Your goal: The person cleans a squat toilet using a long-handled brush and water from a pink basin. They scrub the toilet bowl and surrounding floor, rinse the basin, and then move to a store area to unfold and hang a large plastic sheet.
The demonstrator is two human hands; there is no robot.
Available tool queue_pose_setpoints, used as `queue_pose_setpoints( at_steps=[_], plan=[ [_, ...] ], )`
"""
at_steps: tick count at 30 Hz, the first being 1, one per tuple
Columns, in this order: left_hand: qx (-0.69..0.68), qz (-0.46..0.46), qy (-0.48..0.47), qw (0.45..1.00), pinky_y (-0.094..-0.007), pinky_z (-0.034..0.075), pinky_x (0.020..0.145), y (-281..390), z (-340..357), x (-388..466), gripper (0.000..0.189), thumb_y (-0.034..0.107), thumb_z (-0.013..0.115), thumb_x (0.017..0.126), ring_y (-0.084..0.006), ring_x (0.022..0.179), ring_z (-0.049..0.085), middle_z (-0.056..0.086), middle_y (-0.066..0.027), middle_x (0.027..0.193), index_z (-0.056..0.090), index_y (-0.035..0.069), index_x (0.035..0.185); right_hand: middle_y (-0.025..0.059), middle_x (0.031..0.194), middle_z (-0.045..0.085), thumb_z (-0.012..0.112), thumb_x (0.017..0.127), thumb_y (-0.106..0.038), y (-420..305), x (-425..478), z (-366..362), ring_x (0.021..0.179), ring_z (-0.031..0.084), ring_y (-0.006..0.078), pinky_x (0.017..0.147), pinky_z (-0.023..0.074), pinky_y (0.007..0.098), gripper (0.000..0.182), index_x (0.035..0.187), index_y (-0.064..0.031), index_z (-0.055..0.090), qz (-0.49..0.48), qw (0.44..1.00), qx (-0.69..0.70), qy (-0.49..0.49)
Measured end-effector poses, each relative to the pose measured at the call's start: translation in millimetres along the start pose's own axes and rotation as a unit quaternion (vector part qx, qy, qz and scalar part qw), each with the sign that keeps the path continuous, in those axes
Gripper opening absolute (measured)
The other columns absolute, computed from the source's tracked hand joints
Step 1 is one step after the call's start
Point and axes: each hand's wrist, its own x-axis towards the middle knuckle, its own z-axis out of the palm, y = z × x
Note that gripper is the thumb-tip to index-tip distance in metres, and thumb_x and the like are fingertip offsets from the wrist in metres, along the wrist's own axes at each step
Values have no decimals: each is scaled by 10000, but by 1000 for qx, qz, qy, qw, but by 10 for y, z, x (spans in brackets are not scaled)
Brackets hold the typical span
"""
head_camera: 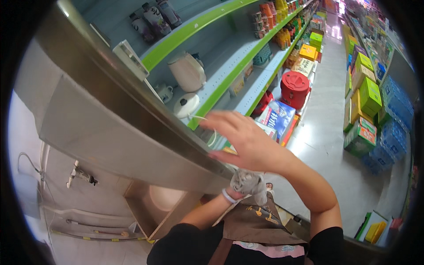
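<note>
My right hand (246, 142) reaches leftward with its thumb and fingers apart, the fingertips blurred. Its thumb is close to the edge of a long brown-grey panel (132, 109); contact is hard to judge. A thin white cord (215, 134) loops beside the fingers, and I cannot tell whether they touch it. Lower down, in front of the brown apron (245, 222), my left hand (236, 192) wears a pale bangle (229, 196) at the wrist. Crumpled translucent plastic (246, 181) is bunched in this hand and hides most of its fingers.
Green-edged shelves (228, 82) hold a white electric kettle (187, 71), a white lid (186, 105) and bottles. A red lidded bucket (294, 89) and boxes line the aisle floor (328, 99). Stacked cartons (361, 135) stand opposite. A tap (79, 175) is at left, above a wooden box (142, 205).
</note>
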Motion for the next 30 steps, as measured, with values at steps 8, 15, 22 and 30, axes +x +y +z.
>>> queue_pose_setpoints(
  at_steps=[8,15,22,30],
  plan=[
    [-143,-39,-58,987,-417,399,975,168,133,1079,517,388,404,917,-291,1155,480,484,-124,1285,391,80,1331,257,1333,335,443,891,-338,309,2188,-319,1298,250,435,1041,254,544,546,1277,43,379,-304,951,54,28],
    [-75,0,106,992,-472,405,969,25,-298,2006,604,517,333,929,-318,1167,477,480,-134,1302,388,85,1347,179,1452,264,642,791,-338,1755,212,-815,1337,206,419,1038,204,596,697,1387,-162,328,-53,995,-87,-3],
    [-173,-207,-69,961,-460,365,1017,99,1321,3574,611,498,383,923,-303,1204,465,449,-131,1349,366,78,1366,193,1477,168,603,871,-297,2382,-2745,-2153,1330,237,257,1054,262,386,854,1470,-124,21,539,741,351,191],
    [64,-361,-265,892,-428,373,982,-1740,3477,5615,545,363,468,926,-262,1126,485,467,-99,1276,323,111,1388,35,1117,579,655,846,-226,2324,-4768,-3891,1004,539,131,847,459,290,503,1274,-55,454,556,629,179,513]
  ],
)
